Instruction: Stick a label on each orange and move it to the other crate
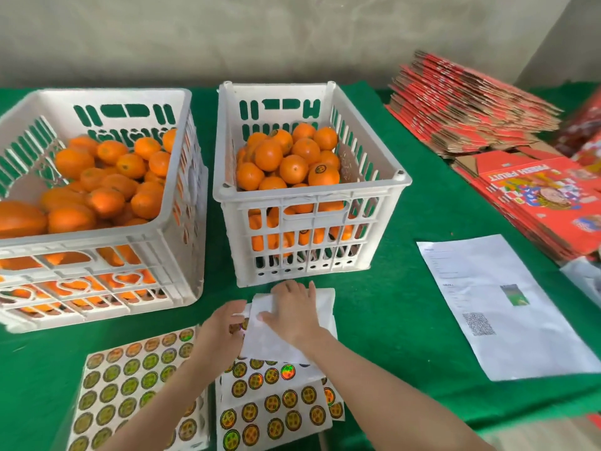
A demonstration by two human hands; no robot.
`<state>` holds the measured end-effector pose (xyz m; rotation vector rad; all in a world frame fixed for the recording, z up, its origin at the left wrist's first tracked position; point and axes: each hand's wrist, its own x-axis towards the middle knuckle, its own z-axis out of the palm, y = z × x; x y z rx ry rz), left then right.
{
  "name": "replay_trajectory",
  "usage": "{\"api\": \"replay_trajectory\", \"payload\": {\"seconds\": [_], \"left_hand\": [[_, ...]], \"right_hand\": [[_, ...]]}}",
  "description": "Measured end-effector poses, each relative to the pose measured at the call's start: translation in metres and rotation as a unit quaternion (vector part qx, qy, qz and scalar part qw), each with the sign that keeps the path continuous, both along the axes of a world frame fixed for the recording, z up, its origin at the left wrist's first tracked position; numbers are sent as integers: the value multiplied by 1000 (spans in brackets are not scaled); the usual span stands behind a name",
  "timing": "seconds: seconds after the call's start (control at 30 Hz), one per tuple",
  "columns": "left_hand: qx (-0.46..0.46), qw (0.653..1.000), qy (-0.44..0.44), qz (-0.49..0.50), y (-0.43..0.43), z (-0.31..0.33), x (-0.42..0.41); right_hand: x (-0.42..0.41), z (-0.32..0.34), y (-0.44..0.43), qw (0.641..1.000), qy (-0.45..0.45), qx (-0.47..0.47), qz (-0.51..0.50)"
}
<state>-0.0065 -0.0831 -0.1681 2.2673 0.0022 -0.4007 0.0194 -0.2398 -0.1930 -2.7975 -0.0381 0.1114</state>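
We count two white crates on the green table, each heaped with more oranges (294,169) than we can count: the left crate (182,177) and the right crate (374,203). Our right hand (294,312) rests flat, fingers straight, on one blank-side-up sheet (320,304), and our left hand (222,325) pinches its edge. Two label sheets (140,385) lie nearest us.

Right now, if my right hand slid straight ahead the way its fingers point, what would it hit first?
Probably the near wall of the right-hand crate; your right hand lies flat on the white sheet, aimed at it.
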Motion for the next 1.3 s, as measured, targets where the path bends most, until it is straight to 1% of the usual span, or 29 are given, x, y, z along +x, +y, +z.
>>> {"api": "replay_trajectory", "payload": {"seconds": [0.07,0.17,0.23,0.27,0.33,0.4,0.47,0.53,0.6,0.67,0.8,0.93,0.97,1.0,1.03,1.07,1.1,1.13,1.17,1.2,1.27,1.3], "left_hand": [[25,999,-27,-17,-3,-1,-2],[48,998,-49,0,-5,-2,1],[116,993,-37,-6,-3,-3,8],[158,987,-24,-25,-1,-3,13],[228,971,1,-75,0,-3,22],[256,960,10,-110,-2,-3,29],[267,954,7,-133,-3,-4,34],[283,947,1,-149,-3,-5,38],[291,943,3,-161,-5,-5,40],[288,942,6,-171,-9,-4,41],[285,941,-19,-181,-12,-3,44],[289,938,-45,-186,-12,-4,46],[291,937,-47,-187,-12,-4,46],[292,937,-47,-187,-12,-5,46],[290,938,-46,-187,-11,-6,46],[283,940,-42,-187,-10,-8,46],[275,942,-38,-187,-9,-9,46],[265,945,-33,-187,-8,-11,45],[255,948,-28,-187,-7,-13,45],[250,950,-26,-187,-6,-14,44],[249,948,-32,-195,-5,-16,42],[254,946,-39,-199,-5,-18,40]], "right_hand": [[-2,2,-1,998,-46,30,-11],[-6,17,-10,989,-138,54,-12],[-8,30,-31,976,-211,46,-23],[-7,37,-46,973,-224,30,-41],[-6,49,-86,977,-185,-14,-103],[-5,55,-135,969,-133,-65,-196],[-8,57,-180,950,-55,-121,-284],[-17,50,-213,924,19,-163,-346],[-27,38,-231,903,72,-172,-386],[-36,26,-236,895,107,-152,-406],[-48,7,-228,896,159,-107,-400],[-47,5,-216,889,155,-98,-420],[-44,8,-211,890,134,-96,-426],[-41,12,-202,899,89,-86,-420],[-38,15,-191,918,19,-66,-391],[-36,16,-177,938,-63,-32,-339],[-35,18,-158,955,-120,18,-269],[-36,19,-135,969,-131,62,-199],[-35,19,-113,981,-101,80,-143],[-32,19,-92,991,-41,71,-107],[-20,17,-63,994,72,-8,-86],[-14,17,-54,989,108,-50,-87]]}}
